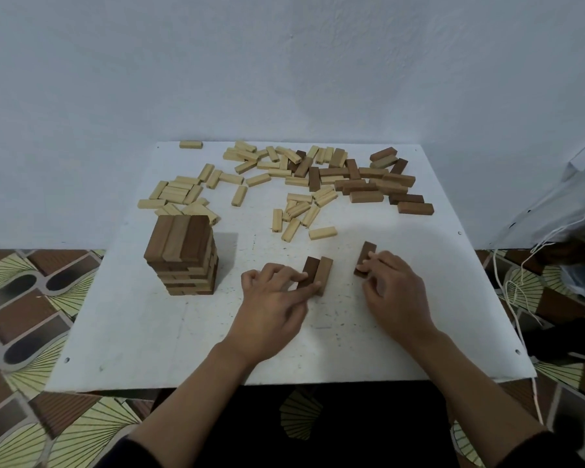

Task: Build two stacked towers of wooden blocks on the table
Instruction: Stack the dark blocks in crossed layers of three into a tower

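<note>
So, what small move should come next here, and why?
Probably slide the dark block that the right hand holds leftward against the two blocks that the left hand touches. The standing tower shows three blocks per layer, so this pair seems to lack a third.

A tower [183, 258] of stacked blocks stands on the counter [318, 349], left of centre. Behind it and across the far half of the counter lie loose blocks [284, 173], some heaped on one another. To the right of the tower, nearer the front, a pair of blocks [316, 273] lies side by side, touching; the left grip [274, 298] touches its near end. Just right of the pair, apart from it, lies a single block [365, 256], its near end pinched by the right grip [395, 288].
</note>
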### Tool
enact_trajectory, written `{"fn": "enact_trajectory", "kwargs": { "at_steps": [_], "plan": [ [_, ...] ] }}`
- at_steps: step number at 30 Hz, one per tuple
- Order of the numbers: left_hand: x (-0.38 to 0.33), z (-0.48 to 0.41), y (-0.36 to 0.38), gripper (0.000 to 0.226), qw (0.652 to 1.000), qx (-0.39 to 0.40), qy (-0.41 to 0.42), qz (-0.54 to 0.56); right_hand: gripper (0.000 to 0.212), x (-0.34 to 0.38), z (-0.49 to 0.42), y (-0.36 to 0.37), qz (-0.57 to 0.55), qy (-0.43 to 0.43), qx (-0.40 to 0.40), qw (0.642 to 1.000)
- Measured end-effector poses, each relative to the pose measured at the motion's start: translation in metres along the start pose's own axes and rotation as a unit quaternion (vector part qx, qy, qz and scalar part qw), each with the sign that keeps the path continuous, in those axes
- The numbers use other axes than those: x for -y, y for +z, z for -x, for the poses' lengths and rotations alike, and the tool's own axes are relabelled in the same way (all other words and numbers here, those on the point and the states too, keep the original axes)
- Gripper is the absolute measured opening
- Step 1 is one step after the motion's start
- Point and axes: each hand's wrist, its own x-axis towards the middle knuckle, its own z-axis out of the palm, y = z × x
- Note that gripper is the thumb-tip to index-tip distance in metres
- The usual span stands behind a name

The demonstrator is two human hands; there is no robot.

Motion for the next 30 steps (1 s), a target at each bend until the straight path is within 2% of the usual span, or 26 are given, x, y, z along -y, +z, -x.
{"fn": "enact_trajectory", "kwargs": {
  "at_steps": [11,16,22,25,30],
  "plan": [
    [0.005,0.024,-0.011,0.033,0.997,0.014,-0.023,0.068,0.028,0.043,0.026,0.009,-0.067,-0.123,0.045,0.989],
    [0.009,0.027,-0.016,0.035,0.997,0.017,-0.023,0.078,0.026,0.048,0.026,0.012,-0.099,-0.133,0.049,0.985],
    [0.002,0.024,-0.018,0.043,0.998,-0.016,-0.038,0.041,0.024,0.046,0.010,0.002,-0.155,-0.102,0.097,0.978],
    [-0.009,0.018,-0.015,0.049,0.997,-0.044,-0.049,0.036,0.036,0.046,0.001,0.002,-0.136,-0.080,0.128,0.979],
    [-0.016,0.012,-0.010,0.032,0.995,-0.072,-0.051,0.035,0.068,0.050,-0.020,-0.005,-0.124,-0.045,0.212,0.968]
  ]
}}
